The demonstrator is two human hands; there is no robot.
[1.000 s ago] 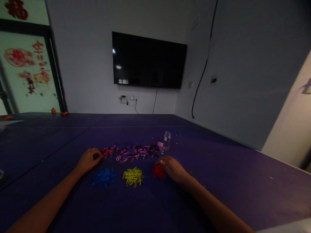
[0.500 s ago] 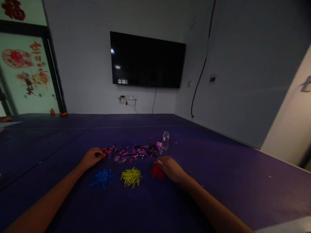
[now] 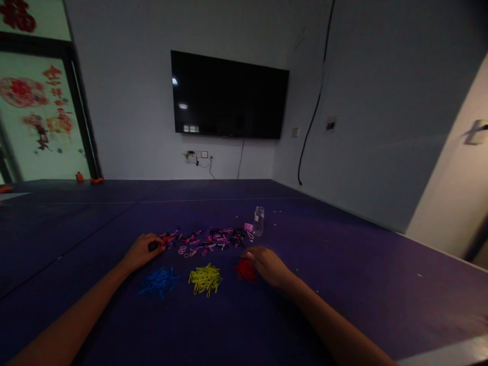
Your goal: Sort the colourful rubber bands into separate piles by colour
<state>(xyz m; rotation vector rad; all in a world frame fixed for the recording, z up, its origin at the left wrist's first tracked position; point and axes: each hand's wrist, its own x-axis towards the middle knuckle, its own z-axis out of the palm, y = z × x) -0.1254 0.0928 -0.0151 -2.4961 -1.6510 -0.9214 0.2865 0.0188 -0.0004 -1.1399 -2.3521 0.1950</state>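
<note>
My left hand (image 3: 143, 251) is closed in a pinch at the left end of a mixed spread of pink, black and red small elastic hair ties (image 3: 217, 238). Red ties show right at its fingertips. Over the back edge of a small red pile of hair ties (image 3: 245, 271) rests my right hand (image 3: 267, 264), its fingers curled together. What those fingers hold, if anything, is hidden. A blue pile of hair ties (image 3: 159, 282) lies in front of my left hand, and a yellow pile (image 3: 205, 279) sits between the blue and red ones.
A clear bottle (image 3: 258, 221) stands uncapped behind my right hand, with a pink cap (image 3: 248, 227) beside it. Small white bits dot the purple surface (image 3: 343, 274). Farther back, a television (image 3: 231, 96) hangs on the wall, and small orange objects (image 3: 96, 180) lie by the door.
The view has shifted slightly. Both hands stay at about the same spots, with the left fingers a little more closed together. The piles look the same.
</note>
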